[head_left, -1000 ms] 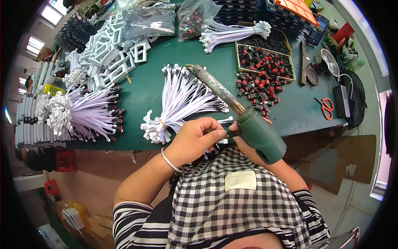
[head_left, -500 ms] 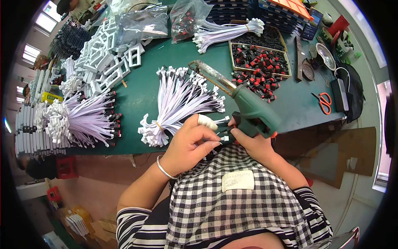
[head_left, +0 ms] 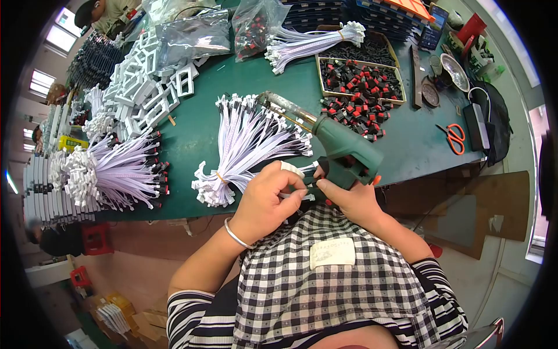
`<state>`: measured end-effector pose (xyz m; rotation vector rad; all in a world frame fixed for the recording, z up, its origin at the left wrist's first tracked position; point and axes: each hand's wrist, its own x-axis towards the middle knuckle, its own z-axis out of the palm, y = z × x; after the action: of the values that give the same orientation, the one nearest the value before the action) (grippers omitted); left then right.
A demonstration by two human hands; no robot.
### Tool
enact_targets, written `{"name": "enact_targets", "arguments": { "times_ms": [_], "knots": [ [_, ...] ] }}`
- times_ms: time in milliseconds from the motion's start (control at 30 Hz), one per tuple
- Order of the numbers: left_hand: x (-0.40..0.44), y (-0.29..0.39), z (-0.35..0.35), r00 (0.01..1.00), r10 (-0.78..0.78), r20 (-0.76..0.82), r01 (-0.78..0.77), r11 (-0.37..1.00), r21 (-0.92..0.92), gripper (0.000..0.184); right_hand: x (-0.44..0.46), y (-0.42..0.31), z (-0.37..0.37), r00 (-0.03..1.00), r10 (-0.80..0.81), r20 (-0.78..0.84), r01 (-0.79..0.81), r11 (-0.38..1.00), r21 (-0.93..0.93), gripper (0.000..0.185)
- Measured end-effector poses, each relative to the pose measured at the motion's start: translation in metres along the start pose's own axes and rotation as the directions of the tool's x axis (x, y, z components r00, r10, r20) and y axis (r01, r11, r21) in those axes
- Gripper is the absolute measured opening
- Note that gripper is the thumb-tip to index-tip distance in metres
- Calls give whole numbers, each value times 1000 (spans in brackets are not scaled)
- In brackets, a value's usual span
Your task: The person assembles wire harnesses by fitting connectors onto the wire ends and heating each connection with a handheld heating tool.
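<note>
My left hand (head_left: 270, 195), one finger wrapped in white, is closed with thumb and forefinger pinched on a thin cable with a small white connector (head_left: 308, 198). Right beside it, my right hand (head_left: 354, 200) wraps round the dark handle of a green heat gun (head_left: 351, 148). Its metal nozzle points up and to the left, over a fanned bundle of white ribbon cables (head_left: 232, 145). That bundle is banded near its lower end and has white and black connector ends. Small black pieces between my hands are partly hidden by my fingers.
A second cable bundle (head_left: 110, 171) lies at the left, below a pile of white plastic frames (head_left: 142, 87). Black-and-red parts (head_left: 360, 81) fill a box and spill from it. Orange scissors (head_left: 454, 139) lie at the right. Another person (head_left: 110, 14) is at far left.
The heat gun has shifted a little to the left, and my right hand with it. My left hand stays pinched; the white connector has moved slightly and shows less clearly. The whole view has shifted slightly.
</note>
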<state>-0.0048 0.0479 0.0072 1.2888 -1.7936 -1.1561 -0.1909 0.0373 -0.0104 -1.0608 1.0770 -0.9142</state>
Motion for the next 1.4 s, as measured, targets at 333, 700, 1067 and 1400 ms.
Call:
{"name": "enact_targets", "arguments": {
  "times_ms": [333,700,1067,1400],
  "knots": [
    [2,-3,-1,993,-93,67,103,981,-167,8,6,1,-2,999,21,35,-22,999,40,24],
    [5,-5,6,987,-154,34,157,983,-95,6,7,3,-3,997,39,63,-41,999,20,25],
    [9,-1,13,997,-52,-65,57,996,75,7,9,5,1,999,-38,-30,38,999,0,12],
    [18,-3,12,972,-221,-76,216,974,-69,7,-8,-8,-39,811,-564,155,536,610,-583,22]
  ]
}}
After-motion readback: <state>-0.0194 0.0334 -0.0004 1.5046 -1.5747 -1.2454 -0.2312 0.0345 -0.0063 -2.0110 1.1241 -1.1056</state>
